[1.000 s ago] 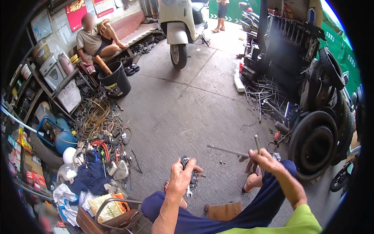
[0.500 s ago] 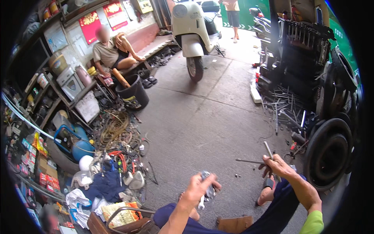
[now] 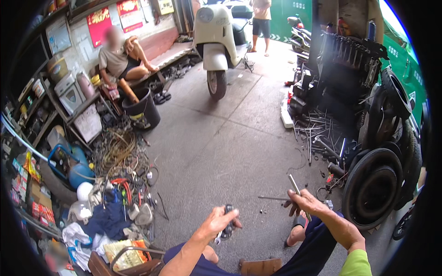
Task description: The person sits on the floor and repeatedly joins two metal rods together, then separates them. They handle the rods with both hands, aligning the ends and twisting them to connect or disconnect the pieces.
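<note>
My left hand (image 3: 215,223) is closed round a dark, rounded metal part (image 3: 227,230) whose exact kind I cannot make out. The jaw of a silver open-end wrench (image 3: 218,240) pokes out below the palm. To the right, my right hand (image 3: 305,201) grips two tools at once. One is a silver bar-like tool (image 3: 293,183) pointing up and away; the other is a thin dark rod (image 3: 271,198) reaching left, perhaps a screwdriver shaft. Their grips are hidden by my fingers. A few tiny pieces (image 3: 263,211) lie on the concrete between the hands.
A brown wooden block (image 3: 260,267) lies between my feet. Tyres (image 3: 374,188) and scattered tools (image 3: 317,133) line the right; hoses (image 3: 117,152) and cloths (image 3: 110,221) crowd the left. A scooter (image 3: 215,50) stands ahead. A person (image 3: 117,60) sits near a black bucket (image 3: 145,110).
The view has swung slightly right, so the surroundings sit further left. My left hand has turned a little, showing the dark part more clearly. The right hand keeps its two tools.
</note>
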`<state>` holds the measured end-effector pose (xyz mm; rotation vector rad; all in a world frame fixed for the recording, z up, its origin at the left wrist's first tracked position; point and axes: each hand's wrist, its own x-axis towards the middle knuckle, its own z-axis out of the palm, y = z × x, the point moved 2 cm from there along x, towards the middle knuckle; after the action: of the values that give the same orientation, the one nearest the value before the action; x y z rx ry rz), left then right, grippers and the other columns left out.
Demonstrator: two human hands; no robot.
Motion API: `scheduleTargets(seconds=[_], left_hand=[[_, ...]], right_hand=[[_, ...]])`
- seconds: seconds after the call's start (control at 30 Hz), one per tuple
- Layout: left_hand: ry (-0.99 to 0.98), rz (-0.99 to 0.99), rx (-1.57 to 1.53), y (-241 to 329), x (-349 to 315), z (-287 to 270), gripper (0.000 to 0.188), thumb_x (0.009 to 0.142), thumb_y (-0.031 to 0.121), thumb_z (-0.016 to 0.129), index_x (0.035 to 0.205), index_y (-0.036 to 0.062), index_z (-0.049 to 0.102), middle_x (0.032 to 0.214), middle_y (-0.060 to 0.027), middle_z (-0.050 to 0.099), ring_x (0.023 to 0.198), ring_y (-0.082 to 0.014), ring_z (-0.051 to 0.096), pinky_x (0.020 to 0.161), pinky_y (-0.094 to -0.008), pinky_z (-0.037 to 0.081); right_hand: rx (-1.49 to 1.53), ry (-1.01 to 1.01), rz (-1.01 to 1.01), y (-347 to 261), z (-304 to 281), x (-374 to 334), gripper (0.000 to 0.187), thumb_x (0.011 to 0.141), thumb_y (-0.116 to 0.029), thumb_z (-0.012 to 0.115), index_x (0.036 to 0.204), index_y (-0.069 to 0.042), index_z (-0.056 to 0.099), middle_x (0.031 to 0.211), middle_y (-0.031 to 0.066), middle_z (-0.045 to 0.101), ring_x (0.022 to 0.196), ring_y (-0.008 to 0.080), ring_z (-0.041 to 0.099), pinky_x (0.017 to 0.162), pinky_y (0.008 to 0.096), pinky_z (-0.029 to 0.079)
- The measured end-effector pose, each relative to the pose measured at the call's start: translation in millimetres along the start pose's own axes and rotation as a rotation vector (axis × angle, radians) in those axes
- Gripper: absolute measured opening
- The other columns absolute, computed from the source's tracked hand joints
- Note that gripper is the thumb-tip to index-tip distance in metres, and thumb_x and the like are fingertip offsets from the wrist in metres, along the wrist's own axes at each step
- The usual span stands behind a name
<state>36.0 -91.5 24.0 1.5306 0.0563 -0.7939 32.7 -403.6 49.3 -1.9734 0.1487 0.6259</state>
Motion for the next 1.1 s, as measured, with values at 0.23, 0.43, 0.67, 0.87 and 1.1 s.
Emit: scheduleTargets(seconds=[0.23, 0.43, 0.67, 0.87, 1.1], left_hand=[[0.019, -0.041, -0.051, 0.3, 8.1, -16.8, 0.038, 0.090, 0.036, 0.063, 0.097, -0.0015, 0.062, 0.084, -0.0142, 0.070, 0.074, -0.0173, 0.065, 0.064, -0.0304, 0.052], [0.147, -0.068, -0.057, -16.1, 26.3, -57.2, 0.034, 0.090, 0.026, 0.065, 0.101, -0.0054, 0.060, 0.087, -0.0198, 0.069, 0.073, -0.0240, 0.069, 0.063, -0.0360, 0.058], [0.177, -0.097, -0.122, -30.9, 34.6, -78.5, 0.031, 0.091, 0.025, 0.062, 0.100, -0.0050, 0.060, 0.086, -0.0191, 0.069, 0.070, -0.0221, 0.068, 0.056, -0.0325, 0.056], [0.165, -0.103, -0.096, -27.4, 30.9, -75.1, 0.029, 0.091, 0.023, 0.064, 0.098, -0.0051, 0.060, 0.086, -0.0207, 0.069, 0.069, -0.0244, 0.069, 0.059, -0.0355, 0.059], [0.172, 0.412, -1.087, 17.3, 18.9, -100.2, 0.029, 0.097, 0.026, 0.054, 0.099, -0.0010, 0.063, 0.084, -0.0140, 0.069, 0.088, -0.0271, 0.067, 0.079, -0.0411, 0.055]], right_hand=[[0.055, -0.031, 0.040, 1.3, 0.2, -0.1, 0.065, 0.097, -0.051, 0.041, 0.091, 0.008, 0.066, 0.063, 0.0133, 0.066, 0.060, 0.0196, 0.067, 0.052, 0.0297, 0.051], [0.049, -0.045, 0.054, 10.9, 7.1, 4.1, 0.065, 0.097, -0.052, 0.041, 0.087, 0.007, 0.066, 0.062, 0.0128, 0.066, 0.057, 0.0182, 0.065, 0.051, 0.0301, 0.051], [0.023, -0.082, 0.041, 8.4, 7.1, 2.6, 0.064, 0.097, -0.051, 0.040, 0.087, 0.006, 0.067, 0.063, 0.0123, 0.067, 0.055, 0.0173, 0.064, 0.051, 0.0305, 0.051], [0.013, -0.099, 0.053, 13.8, 7.4, 7.0, 0.065, 0.097, -0.053, 0.039, 0.087, 0.005, 0.068, 0.063, 0.0126, 0.067, 0.057, 0.0175, 0.065, 0.052, 0.0312, 0.051], [0.146, -0.033, -0.058, 33.0, -11.5, 3.6, 0.068, 0.096, -0.056, 0.041, 0.079, 0.006, 0.064, 0.071, 0.0158, 0.069, 0.054, 0.0207, 0.066, 0.048, 0.0295, 0.051]])
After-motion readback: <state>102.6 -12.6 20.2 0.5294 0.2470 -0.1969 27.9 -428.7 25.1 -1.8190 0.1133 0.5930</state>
